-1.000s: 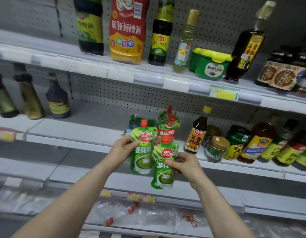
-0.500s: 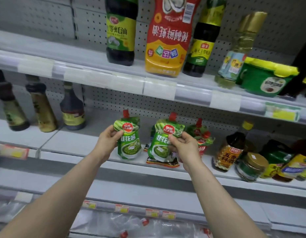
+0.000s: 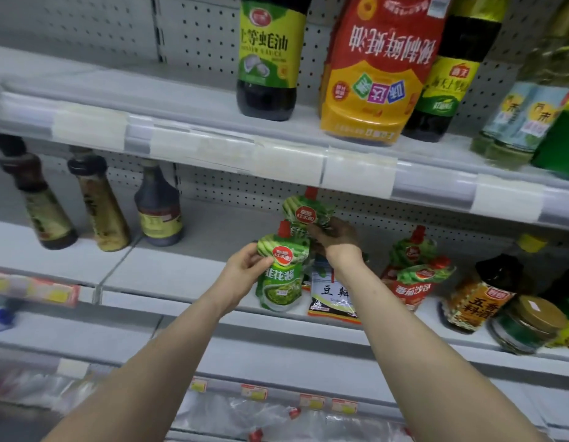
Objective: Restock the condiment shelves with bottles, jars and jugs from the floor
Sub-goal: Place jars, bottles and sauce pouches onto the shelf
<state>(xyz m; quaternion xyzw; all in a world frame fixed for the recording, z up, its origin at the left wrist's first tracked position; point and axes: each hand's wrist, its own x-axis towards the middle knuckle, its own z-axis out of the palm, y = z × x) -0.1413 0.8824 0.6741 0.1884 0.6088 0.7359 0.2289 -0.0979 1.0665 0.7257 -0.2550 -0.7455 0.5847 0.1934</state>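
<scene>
Two green spouted sauce pouches with red caps are at the middle shelf (image 3: 181,275). My left hand (image 3: 244,269) grips the nearer pouch (image 3: 281,279) by its upper left side, upright near the shelf's front edge. My right hand (image 3: 335,237) reaches deeper under the upper shelf and pinches the second pouch (image 3: 305,212), which sits behind and above the first. A flat white sachet (image 3: 332,298) lies on the shelf below my right wrist.
Red-and-green tomato sauce pouches (image 3: 414,275), a cooking wine bottle (image 3: 481,301) and a jar (image 3: 528,323) stand to the right. Three dark bottles (image 3: 101,205) stand at the left. The upper shelf (image 3: 276,154) carries large bottles and a red-yellow squeeze bottle (image 3: 378,74).
Both hands moved forward and right into the middle shelf. The right hand carried its pouch farther back behind the left one. The camera came closer.
</scene>
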